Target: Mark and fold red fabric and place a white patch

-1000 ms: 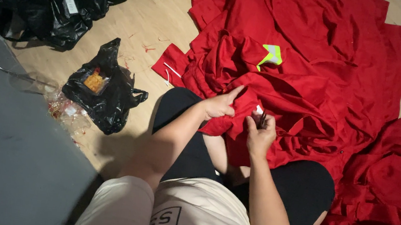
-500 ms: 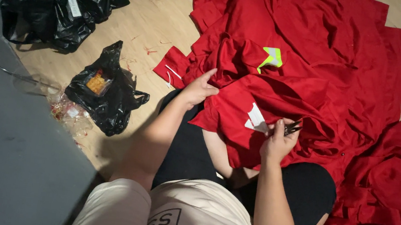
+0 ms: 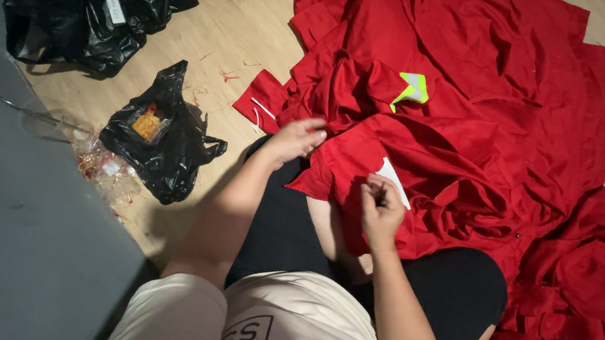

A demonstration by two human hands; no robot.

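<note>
Two hands, left hand (image 3: 295, 139) and right hand (image 3: 381, 211); two black plastic bags, big bag (image 3: 109, 4) and small bag (image 3: 165, 139); one heap of red garments (image 3: 477, 99).

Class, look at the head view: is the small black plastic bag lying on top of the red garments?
No, the small black plastic bag lies on the bare wooden floor, left of the red garments and apart from them.

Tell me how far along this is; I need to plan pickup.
Done: hard to tell; red garments lie heaped on the floor. In hand: left hand holds the lap garment; right hand pinches beside its white tag. Left: cannot judge from the pile.
</note>
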